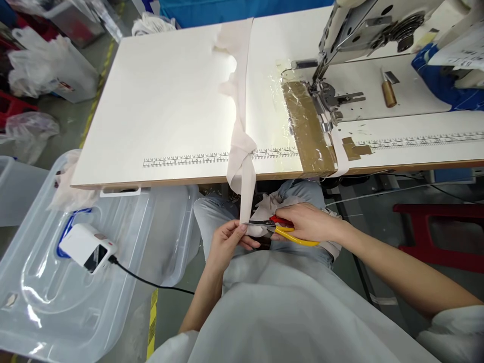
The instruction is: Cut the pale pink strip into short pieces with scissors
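A long white fabric strip (242,151) runs down the sewing table (170,101) and hangs over its front edge into my lap. My left hand (227,242) pinches the strip's lower end. My right hand (308,222) is closed around red-and-yellow scissors (282,229), whose blades touch the strip just beside my left fingertips. More white fabric (270,206) lies bunched on my knees under both hands.
A sewing machine (363,35) stands at the table's back right, with brown tape (308,128) in front of its needle and a wooden-handled tool (388,93) nearby. Printed rulers run along the table's front. Left of me, a clear plastic bin lid (56,282) carries a white device (88,247) with a black cable. A red stool (434,222) stands at right.
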A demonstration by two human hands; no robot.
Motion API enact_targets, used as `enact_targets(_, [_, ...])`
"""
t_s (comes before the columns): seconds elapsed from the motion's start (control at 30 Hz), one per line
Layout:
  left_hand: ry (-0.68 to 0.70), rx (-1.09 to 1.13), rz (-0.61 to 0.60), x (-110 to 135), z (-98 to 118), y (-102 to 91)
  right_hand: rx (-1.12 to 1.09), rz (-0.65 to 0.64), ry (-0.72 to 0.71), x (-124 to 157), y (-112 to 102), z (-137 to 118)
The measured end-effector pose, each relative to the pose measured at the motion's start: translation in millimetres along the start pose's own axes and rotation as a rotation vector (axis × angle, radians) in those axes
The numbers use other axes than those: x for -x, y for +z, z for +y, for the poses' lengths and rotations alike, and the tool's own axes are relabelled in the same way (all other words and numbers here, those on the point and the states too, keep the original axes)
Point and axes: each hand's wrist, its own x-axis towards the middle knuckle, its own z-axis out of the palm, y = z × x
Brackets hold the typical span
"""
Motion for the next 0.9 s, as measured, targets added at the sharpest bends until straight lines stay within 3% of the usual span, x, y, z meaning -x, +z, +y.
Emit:
enact_targets(0.73, [-0.017,-0.048,-0.005,-0.7,-3.5,2.6,0.119,-0.002,0.03,-5.0,1.7,-7.8])
enact_targets(0.9, [-0.021,-0.136,0.001,-2.9,-2.4,-3.7,0.079,0.024,0.05,-5.5,5.6,0.8])
